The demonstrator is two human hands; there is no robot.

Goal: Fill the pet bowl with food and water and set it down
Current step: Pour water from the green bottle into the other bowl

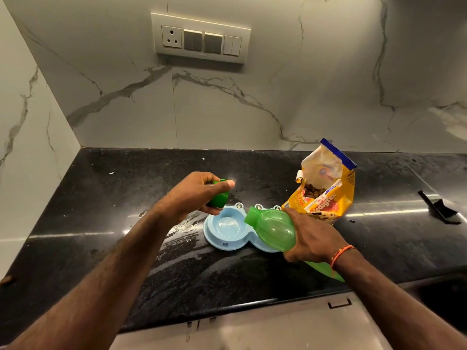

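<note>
A light blue double pet bowl [222, 242] lies on the black counter [101, 223]. Its left cup holds a little water; its right cup is hidden behind the bottle. My right hand [313, 238] grips a green plastic bottle [273, 224], tilted with its open mouth over the left cup's rim. My left hand [194, 195] holds the green bottle cap [218, 199] just above and left of the bowl. An open yellow pet food bag [326, 190] with brown kibble inside stands behind the bowl on the right.
The counter is wet around the bowl. A black scoop-like object [439, 207] lies at the right. A marble wall with a switch panel [201, 37] rises behind. A dark sink [444, 299] sits at the lower right, and drawer fronts run below the counter edge.
</note>
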